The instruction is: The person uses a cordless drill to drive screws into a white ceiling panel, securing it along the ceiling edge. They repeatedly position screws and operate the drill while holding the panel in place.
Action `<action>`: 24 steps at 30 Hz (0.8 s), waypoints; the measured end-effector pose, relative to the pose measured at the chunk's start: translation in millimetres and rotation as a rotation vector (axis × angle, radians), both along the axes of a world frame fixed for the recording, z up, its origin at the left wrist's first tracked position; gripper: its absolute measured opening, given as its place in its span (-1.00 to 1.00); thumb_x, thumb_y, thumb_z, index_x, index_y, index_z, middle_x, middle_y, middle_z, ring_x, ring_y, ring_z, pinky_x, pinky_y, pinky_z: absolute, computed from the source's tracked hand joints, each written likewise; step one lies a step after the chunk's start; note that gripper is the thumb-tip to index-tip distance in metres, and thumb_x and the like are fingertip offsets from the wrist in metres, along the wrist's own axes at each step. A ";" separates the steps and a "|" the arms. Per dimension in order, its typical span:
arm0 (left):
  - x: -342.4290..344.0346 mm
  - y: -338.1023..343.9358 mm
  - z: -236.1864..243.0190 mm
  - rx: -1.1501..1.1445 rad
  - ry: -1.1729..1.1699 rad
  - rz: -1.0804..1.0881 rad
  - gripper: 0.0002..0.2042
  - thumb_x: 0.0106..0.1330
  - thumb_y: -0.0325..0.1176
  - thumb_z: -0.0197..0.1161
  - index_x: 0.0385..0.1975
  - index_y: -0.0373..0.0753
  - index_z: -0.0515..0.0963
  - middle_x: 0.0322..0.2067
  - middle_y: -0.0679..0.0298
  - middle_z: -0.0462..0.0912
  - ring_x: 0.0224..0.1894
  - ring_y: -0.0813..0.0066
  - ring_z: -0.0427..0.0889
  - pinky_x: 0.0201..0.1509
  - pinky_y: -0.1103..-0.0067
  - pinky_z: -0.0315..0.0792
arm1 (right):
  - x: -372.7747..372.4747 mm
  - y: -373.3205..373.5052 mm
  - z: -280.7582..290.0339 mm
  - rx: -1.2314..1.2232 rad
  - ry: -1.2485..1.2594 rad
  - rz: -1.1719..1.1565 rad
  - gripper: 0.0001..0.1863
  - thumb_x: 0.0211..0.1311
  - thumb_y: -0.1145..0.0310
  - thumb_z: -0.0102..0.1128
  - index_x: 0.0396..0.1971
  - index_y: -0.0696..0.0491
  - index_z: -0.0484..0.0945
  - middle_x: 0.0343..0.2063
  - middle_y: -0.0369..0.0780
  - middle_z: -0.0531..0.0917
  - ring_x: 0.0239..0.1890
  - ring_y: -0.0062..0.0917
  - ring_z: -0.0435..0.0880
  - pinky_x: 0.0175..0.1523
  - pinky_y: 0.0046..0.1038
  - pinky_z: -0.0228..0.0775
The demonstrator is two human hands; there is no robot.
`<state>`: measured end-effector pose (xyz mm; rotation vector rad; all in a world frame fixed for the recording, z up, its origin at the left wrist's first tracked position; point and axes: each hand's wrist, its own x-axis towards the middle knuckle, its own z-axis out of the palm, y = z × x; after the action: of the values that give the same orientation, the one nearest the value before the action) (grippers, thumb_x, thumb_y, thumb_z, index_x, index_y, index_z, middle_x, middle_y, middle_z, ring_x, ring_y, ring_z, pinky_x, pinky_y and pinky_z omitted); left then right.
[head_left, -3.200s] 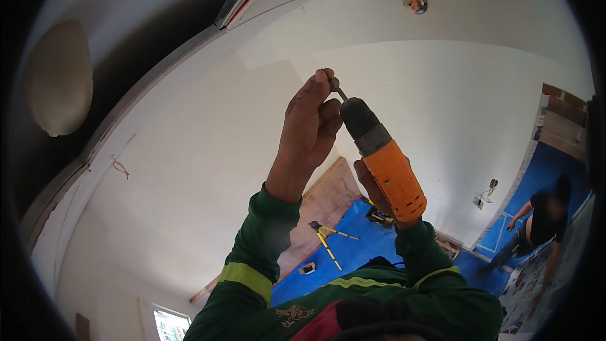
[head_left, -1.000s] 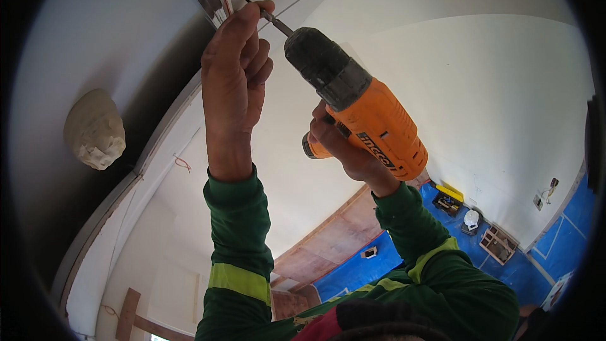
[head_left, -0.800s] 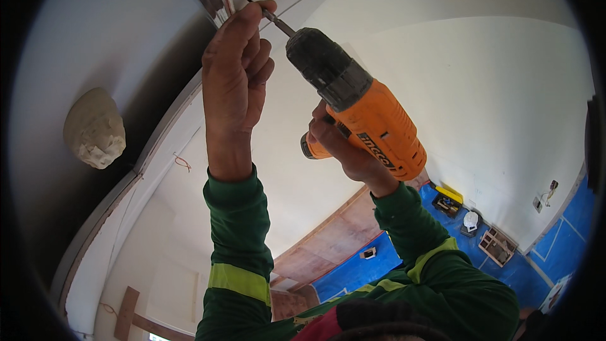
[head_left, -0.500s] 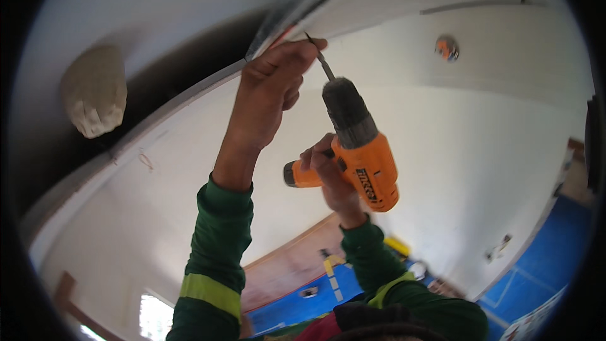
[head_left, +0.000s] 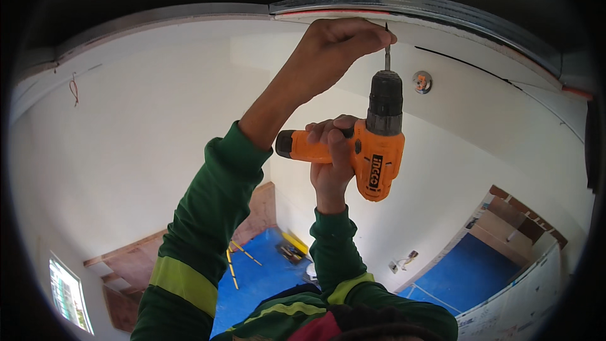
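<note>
My left hand (head_left: 334,50) pinches a dark pointed screw (head_left: 386,29) on the end of a driver bit, just below a curved metal channel with a white board edge and red strip (head_left: 416,6) overhead. My right hand (head_left: 331,158) is wrapped round the handle of an orange and black cordless drill (head_left: 382,158), whose chuck points up at the screw. Whether the screw tip touches the overhead edge I cannot tell.
A round fixture (head_left: 421,82) is on the ceiling. Loose wires (head_left: 74,88) hang at left, a window (head_left: 66,290) sits low left. Below are a blue-covered floor (head_left: 252,290), a yellow tripod (head_left: 232,265), a toolbox (head_left: 293,246), a plywood panel (head_left: 139,246) and a doorway (head_left: 480,259).
The view has swung, so the channel runs across the top. My hands and the drill sit further right, and the drill now points straight up instead of up-left, the screw still pinched.
</note>
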<state>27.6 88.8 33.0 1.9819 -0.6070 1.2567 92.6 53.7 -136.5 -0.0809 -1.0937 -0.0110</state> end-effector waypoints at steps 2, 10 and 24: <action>-1.8 5.0 0.7 -0.019 0.024 -0.030 -0.74 0.52 -0.21 0.28 -0.01 -0.20 0.79 -0.14 0.37 0.84 -0.53 0.75 0.38 -0.46 0.68 0.28 | -0.4 1.7 1.2 -0.012 -0.012 -0.034 -0.83 0.44 0.48 0.25 -0.04 0.02 0.56 -0.46 -0.29 0.65 -0.34 -0.48 0.76 0.08 -0.15 0.68; -2.4 8.3 5.7 0.024 0.081 -0.086 -0.69 0.52 -0.19 0.29 0.01 -0.28 0.77 0.00 0.17 0.81 0.23 0.32 0.69 0.40 0.43 0.46 | -0.2 4.9 0.0 0.021 -0.025 -0.048 -0.84 0.45 0.46 0.27 -0.03 0.01 0.58 -0.44 -0.31 0.66 -0.34 -0.47 0.76 0.07 -0.16 0.69; 1.9 0.4 11.1 0.078 0.048 0.030 -0.67 0.54 -0.17 0.28 0.01 -0.31 0.77 -0.02 0.14 0.82 0.16 0.32 0.74 0.39 0.42 0.50 | 7.7 7.9 2.3 0.067 -0.049 -0.008 -0.83 0.44 0.50 0.23 -0.03 0.02 0.58 -0.43 -0.31 0.65 -0.33 -0.48 0.77 0.08 -0.17 0.69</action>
<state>29.5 89.2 44.1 2.0859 -0.6131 1.2168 100.4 61.6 -134.2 -0.0253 -1.1415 -0.0573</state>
